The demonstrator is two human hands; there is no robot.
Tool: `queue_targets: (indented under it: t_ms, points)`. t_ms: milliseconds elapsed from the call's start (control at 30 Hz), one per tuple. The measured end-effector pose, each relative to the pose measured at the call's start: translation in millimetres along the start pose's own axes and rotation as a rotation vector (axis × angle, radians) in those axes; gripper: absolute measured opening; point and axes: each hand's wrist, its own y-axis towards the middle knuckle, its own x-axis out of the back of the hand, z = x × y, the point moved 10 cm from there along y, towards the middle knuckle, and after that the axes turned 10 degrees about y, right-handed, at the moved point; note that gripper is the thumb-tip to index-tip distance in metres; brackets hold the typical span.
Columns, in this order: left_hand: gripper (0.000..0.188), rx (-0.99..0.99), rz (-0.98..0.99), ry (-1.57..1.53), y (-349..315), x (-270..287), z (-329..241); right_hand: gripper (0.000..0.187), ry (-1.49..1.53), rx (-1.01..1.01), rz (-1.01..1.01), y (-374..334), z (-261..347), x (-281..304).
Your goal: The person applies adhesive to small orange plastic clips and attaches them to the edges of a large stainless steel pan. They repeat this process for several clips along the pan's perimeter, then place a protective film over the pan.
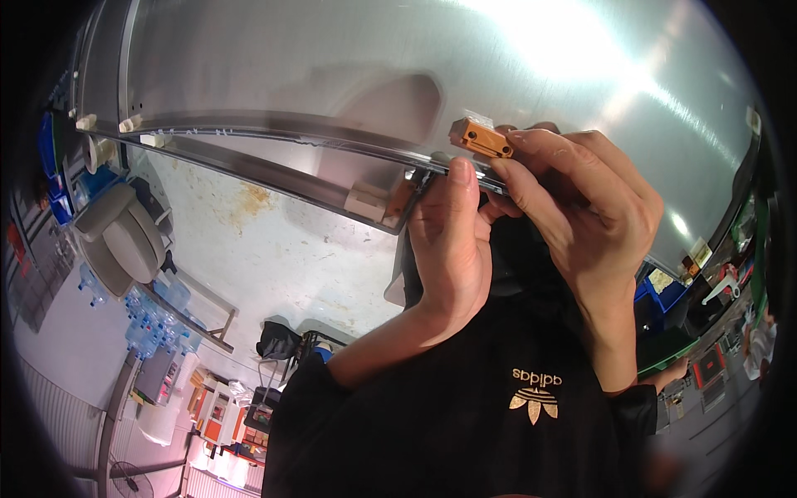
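My right hand [594,187] pinches a small orange block [484,140] between thumb and fingers, just above the metal edge. Two dark round holes and a long slot mark the block's face, and a clear plastic-like bit shows behind it. Below and to its left, my left hand [452,241] is closed round the end of a long thin metal strip [332,145]. Its thumb lies upright against the strip; its other fingers are partly hidden beneath. The strip runs left along the edge of a shiny metal worktop [274,58].
Under the worktop edge, a pale block [365,202] sits in the frame's corner. A grey chair [124,232] and several clear blue bottles [162,319] stand at the left. At the right are a blue bin [660,303] and a white-handled tool [724,285].
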Motion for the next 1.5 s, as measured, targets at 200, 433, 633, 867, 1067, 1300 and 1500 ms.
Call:
queue_targets:
  t_ms: [200, 433, 633, 867, 1067, 1300, 1500]
  points:
    - [0.027, -0.006, -0.072, -0.127, 1, 5, 0, 0.025, -0.022, 0.013, 0.009, 1, 2, -1]
    - [0.027, 0.016, -0.058, -0.124, 1, 5, 2, 0.026, 0.012, 0.017, 0.004, 2, 0, -1]
    - [0.026, 0.028, -0.081, -0.13, 1, 6, 4, 0.042, 0.122, -0.108, -0.012, -3, -13, 11]
    - [0.057, 0.08, -0.01, 0.003, 5, 2, 10, 0.04, 0.452, 0.171, -0.299, -51, -5, 64]
    - [0.065, 0.012, -0.066, -0.004, 9, -5, 4, 0.034, 0.358, 0.231, -0.268, -105, -10, 59]
    - [0.076, -0.072, -0.045, 0.025, 8, -12, -2, 0.027, 0.389, 0.123, -0.234, -142, -27, 54]
    - [0.053, -0.112, -0.241, 0.105, 4, -1, -3, 0.026, 0.423, -0.034, -0.323, -163, -52, 65]
